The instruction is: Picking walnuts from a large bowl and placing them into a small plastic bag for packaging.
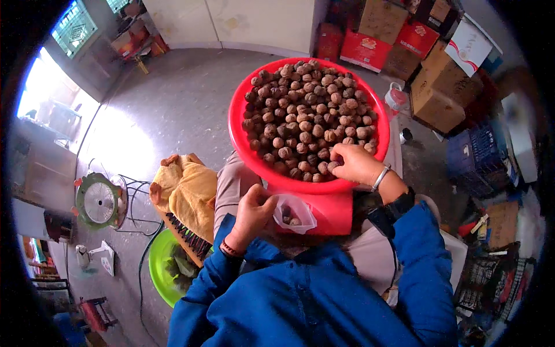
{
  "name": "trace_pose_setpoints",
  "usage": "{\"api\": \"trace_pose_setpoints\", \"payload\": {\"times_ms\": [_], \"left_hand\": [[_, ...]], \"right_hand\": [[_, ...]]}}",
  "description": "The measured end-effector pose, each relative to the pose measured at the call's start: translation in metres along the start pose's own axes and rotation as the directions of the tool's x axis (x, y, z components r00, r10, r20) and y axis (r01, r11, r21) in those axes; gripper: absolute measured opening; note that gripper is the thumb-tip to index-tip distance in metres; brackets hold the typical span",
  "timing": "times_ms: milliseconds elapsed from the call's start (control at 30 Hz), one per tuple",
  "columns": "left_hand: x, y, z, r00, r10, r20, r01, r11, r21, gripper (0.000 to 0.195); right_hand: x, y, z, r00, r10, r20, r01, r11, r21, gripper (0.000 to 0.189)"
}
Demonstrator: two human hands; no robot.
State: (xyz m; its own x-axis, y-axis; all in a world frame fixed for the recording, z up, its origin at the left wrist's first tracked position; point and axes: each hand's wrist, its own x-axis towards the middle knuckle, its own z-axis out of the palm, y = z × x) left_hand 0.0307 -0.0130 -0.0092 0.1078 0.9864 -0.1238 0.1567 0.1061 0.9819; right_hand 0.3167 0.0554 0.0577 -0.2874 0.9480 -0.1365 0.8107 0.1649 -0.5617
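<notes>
A large red plastic basin point(235, 126) full of walnuts point(305, 126) stands before me on a red support point(331, 212). My right hand point(357, 164) reaches over the basin's near right rim, its fingertips closed on a walnut point(333, 167) among the others. My left hand point(256, 210) pinches the rim of a small whitish translucent plastic bag point(303, 220) below the basin's near edge. The bag's mouth gapes, and a few walnuts point(295, 221) show inside it.
To the left are a yellow cloth point(190, 186), a green basin point(158, 264), a fan point(100, 201) and cables on the floor. Cardboard boxes point(442, 95) and a dark blue crate point(472, 152) stand at the right, near a lidded plastic jug point(395, 97).
</notes>
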Motion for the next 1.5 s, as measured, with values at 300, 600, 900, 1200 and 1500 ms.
{"api": "trace_pose_setpoints", "payload": {"times_ms": [300, 600, 900, 1200, 1500], "left_hand": [[0.000, -0.002, -0.001, 0.999, 0.038, 0.004, -0.038, 0.998, 0.046, 0.014], [0.000, 0.004, 0.003, 1.000, 0.027, -0.003, -0.027, 1.000, 0.000, 0.015], [0.002, -0.002, 0.001, 0.992, 0.127, -0.024, -0.125, 0.990, 0.066, 0.014], [0.000, -0.001, -0.002, 0.994, 0.106, -0.022, -0.106, 0.994, 0.014, 0.014], [-0.001, 0.000, -0.005, 0.999, 0.006, 0.033, -0.004, 0.999, -0.046, 0.014]], "right_hand": [[-0.011, -0.048, 0.004, 0.965, -0.260, 0.045, 0.234, 0.922, 0.308, 0.022], [-0.014, -0.051, 0.025, 0.918, -0.379, 0.116, 0.295, 0.850, 0.437, 0.024], [0.006, -0.021, 0.003, 0.964, 0.056, -0.259, 0.009, 0.970, 0.241, 0.015], [0.027, 0.018, 0.023, 0.940, 0.150, -0.307, -0.211, 0.961, -0.179, 0.016], [0.031, 0.029, 0.038, 0.952, -0.029, -0.305, -0.083, 0.934, -0.348, 0.011]]}}
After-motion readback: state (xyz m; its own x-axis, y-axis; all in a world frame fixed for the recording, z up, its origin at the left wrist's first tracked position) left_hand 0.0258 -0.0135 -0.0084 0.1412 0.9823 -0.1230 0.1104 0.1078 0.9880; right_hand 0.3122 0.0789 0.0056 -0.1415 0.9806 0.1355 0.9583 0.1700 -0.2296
